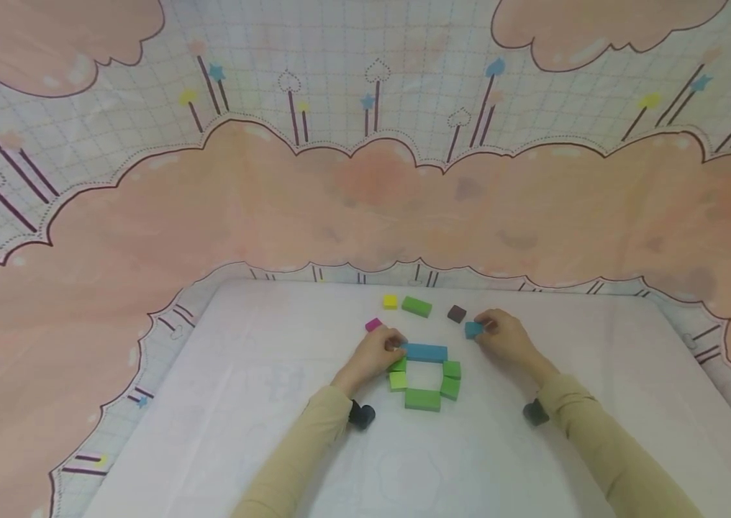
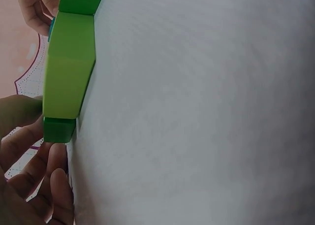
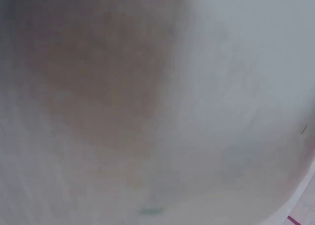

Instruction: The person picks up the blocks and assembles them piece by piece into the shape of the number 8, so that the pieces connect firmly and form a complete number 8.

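Note:
In the head view, several green blocks and a long blue block (image 1: 427, 352) form a ring on the white table. My left hand (image 1: 375, 354) is at the ring's far left corner, fingers bent around a small green block (image 2: 59, 130) next to the lime block (image 2: 69, 82). Its fingertips overlap the long blue block's left end. To the right, beyond the ring, my right hand (image 1: 503, 334) pinches a small blue block (image 1: 473, 330) between thumb and fingers. The right wrist view is mostly blurred.
Behind the ring lie a yellow block (image 1: 390, 302), a green block (image 1: 416, 306) and a dark brown block (image 1: 457, 314). A magenta block (image 1: 373, 325) sits just beyond the left hand. Patterned cloth (image 1: 365, 194) hangs behind the white table (image 1: 262, 403).

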Action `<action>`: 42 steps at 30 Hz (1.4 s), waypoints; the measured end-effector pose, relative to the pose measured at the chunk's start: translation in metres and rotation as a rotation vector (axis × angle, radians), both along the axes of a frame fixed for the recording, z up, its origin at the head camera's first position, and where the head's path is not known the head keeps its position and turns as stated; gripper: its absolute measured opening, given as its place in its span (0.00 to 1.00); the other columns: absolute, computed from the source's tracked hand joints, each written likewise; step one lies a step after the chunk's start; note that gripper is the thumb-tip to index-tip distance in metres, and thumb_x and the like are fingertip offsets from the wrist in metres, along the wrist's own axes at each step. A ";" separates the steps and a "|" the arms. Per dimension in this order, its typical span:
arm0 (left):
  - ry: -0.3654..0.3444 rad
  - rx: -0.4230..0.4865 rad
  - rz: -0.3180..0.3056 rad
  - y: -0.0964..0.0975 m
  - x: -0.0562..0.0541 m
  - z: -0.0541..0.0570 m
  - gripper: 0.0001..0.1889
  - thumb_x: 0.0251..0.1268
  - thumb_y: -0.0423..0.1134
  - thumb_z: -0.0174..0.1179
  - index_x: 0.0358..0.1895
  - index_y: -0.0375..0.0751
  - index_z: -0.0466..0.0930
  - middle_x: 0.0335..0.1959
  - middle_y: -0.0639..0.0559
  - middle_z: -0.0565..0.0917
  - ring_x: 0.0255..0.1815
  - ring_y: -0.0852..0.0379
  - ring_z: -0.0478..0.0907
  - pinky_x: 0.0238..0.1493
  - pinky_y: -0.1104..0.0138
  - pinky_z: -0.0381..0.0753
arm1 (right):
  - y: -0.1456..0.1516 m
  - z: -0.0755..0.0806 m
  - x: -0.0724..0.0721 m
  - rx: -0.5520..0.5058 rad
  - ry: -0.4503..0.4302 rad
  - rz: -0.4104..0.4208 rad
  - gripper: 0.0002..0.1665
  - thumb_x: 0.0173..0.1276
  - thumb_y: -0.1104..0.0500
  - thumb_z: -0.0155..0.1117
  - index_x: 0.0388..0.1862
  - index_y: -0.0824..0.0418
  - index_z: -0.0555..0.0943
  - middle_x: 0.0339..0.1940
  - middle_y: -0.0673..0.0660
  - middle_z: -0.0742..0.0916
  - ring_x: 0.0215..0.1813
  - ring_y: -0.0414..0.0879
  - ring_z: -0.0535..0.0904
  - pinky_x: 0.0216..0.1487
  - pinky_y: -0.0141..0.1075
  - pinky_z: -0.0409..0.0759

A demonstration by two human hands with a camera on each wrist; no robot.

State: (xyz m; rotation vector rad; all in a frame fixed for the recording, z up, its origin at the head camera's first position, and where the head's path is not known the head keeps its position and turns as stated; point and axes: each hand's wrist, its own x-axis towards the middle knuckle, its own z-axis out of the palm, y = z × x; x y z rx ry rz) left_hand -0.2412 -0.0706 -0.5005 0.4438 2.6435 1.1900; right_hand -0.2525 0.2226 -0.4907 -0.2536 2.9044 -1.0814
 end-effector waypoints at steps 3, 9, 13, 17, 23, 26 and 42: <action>0.006 -0.007 -0.003 0.000 -0.001 -0.002 0.12 0.64 0.41 0.61 0.49 0.44 0.81 0.39 0.51 0.78 0.40 0.58 0.72 0.45 0.66 0.75 | -0.003 0.002 0.002 -0.004 -0.008 -0.002 0.21 0.61 0.64 0.62 0.53 0.67 0.77 0.52 0.67 0.81 0.53 0.60 0.77 0.54 0.53 0.77; 0.013 -0.009 -0.007 -0.001 -0.001 -0.002 0.12 0.64 0.40 0.61 0.49 0.43 0.81 0.39 0.51 0.78 0.40 0.58 0.73 0.44 0.67 0.75 | -0.011 0.007 0.005 -0.025 -0.017 0.008 0.21 0.61 0.64 0.62 0.54 0.67 0.76 0.52 0.67 0.81 0.53 0.60 0.77 0.53 0.52 0.78; 0.008 -0.006 -0.008 -0.002 -0.001 -0.001 0.13 0.64 0.40 0.61 0.50 0.43 0.81 0.39 0.51 0.77 0.40 0.57 0.73 0.44 0.66 0.75 | -0.015 0.009 0.007 -0.025 -0.012 0.012 0.21 0.61 0.64 0.63 0.53 0.67 0.77 0.51 0.67 0.82 0.52 0.60 0.77 0.53 0.51 0.78; -0.001 -0.001 -0.005 -0.002 0.000 0.001 0.12 0.64 0.40 0.61 0.49 0.43 0.81 0.39 0.51 0.77 0.40 0.57 0.73 0.45 0.66 0.76 | -0.019 0.009 0.008 -0.027 -0.004 0.021 0.20 0.59 0.65 0.65 0.52 0.67 0.77 0.49 0.66 0.82 0.51 0.59 0.78 0.53 0.51 0.78; -0.007 0.006 -0.006 -0.002 -0.001 0.002 0.12 0.64 0.40 0.61 0.49 0.42 0.81 0.40 0.50 0.78 0.41 0.57 0.73 0.45 0.65 0.75 | -0.025 0.010 0.011 -0.031 0.016 0.038 0.20 0.58 0.65 0.65 0.51 0.67 0.78 0.49 0.65 0.83 0.51 0.59 0.78 0.52 0.51 0.78; 0.004 0.001 -0.010 -0.002 -0.002 0.001 0.12 0.64 0.40 0.61 0.49 0.43 0.81 0.40 0.50 0.78 0.40 0.57 0.73 0.45 0.65 0.76 | -0.028 0.010 0.010 -0.027 0.010 0.045 0.20 0.58 0.65 0.64 0.51 0.66 0.77 0.50 0.65 0.83 0.52 0.59 0.78 0.52 0.51 0.78; 0.002 -0.005 -0.014 0.000 -0.001 0.001 0.12 0.65 0.40 0.60 0.49 0.42 0.81 0.40 0.50 0.78 0.40 0.57 0.73 0.45 0.65 0.76 | -0.037 0.009 0.013 -0.041 -0.061 0.029 0.20 0.59 0.62 0.65 0.51 0.65 0.77 0.48 0.64 0.82 0.48 0.55 0.79 0.48 0.46 0.80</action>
